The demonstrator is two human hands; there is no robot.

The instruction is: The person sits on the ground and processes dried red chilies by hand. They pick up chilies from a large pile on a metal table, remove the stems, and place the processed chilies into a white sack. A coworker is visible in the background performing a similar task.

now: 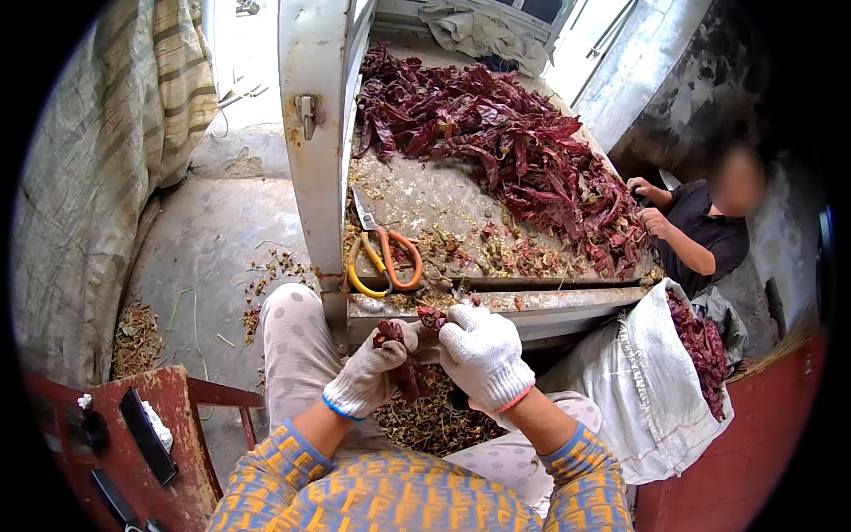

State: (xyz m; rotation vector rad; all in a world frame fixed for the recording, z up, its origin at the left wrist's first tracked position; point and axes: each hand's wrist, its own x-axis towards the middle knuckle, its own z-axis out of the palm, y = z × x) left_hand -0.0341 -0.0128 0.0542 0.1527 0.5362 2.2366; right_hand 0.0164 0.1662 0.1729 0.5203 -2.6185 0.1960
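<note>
White knit gloves cover both hands. My left hand (375, 369) is closed around dried red chili peppers (410, 379), whose ends stick out above and below the fingers. Close beside it, my right hand (482, 352) pinches the end of another dried red chili (432, 318). Scissors with orange and yellow handles (385, 249) lie at the near left corner of the table, blades pointing away. Beyond them a large heap of dried red chilies (492, 139) spreads over the table (425, 193), with stem bits and seeds scattered on its near part.
A white woven sack (625, 386) holding dried chilies stands at the right. Past it, a person in a dark shirt (711, 233) has both hands at the heap's edge. Stem debris (439, 412) lies below my hands. A metal post (319, 133) rises at the table's left; a red wooden bench (159, 425) stands lower left.
</note>
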